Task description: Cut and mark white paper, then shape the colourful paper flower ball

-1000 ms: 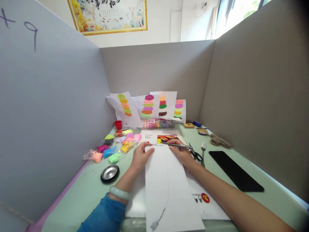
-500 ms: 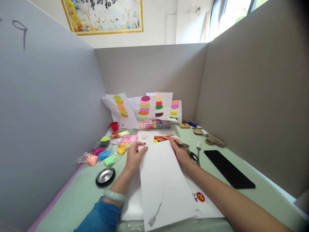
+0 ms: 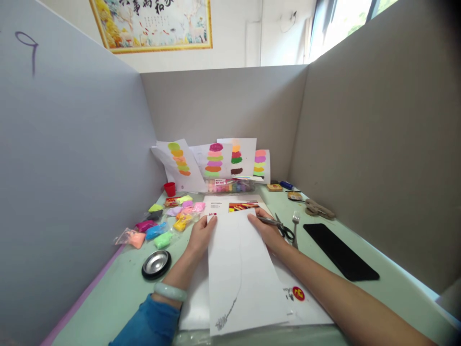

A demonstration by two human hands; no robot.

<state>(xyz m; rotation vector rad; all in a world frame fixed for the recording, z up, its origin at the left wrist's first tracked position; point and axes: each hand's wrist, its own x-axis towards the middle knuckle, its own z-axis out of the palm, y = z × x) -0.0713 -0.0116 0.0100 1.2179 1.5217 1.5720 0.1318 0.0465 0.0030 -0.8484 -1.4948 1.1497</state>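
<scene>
A white sheet of paper [image 3: 230, 269] tilts up toward me, with a thin pencil-like line down it and a dark scribbled tuft near its lower left. My left hand [image 3: 200, 233] pinches the sheet's far left corner, thumb in front and fingers hidden behind. At the far right corner, my right hand [image 3: 266, 230] grips the same sheet with its thumb on top. A dark pen [image 3: 269, 221] also sits in the right hand, pointing right. Beneath lies a larger white pad or packet [image 3: 309, 312] with a red round logo.
Bagged coloured clay [image 3: 163, 239], a red cup [image 3: 169, 189] and a round metal-centred lid [image 3: 156, 264] are left. Scissors [image 3: 287, 233], a fork [image 3: 295, 221] and a black flat slab [image 3: 340, 252] lie right. Colour-swatch sheets [image 3: 216, 161] lean on the back partition [image 3: 223, 105].
Both hands have settled onto the sheet's far corners, the right thumb now on its front. The sheet's near edge has shifted slightly up and left.
</scene>
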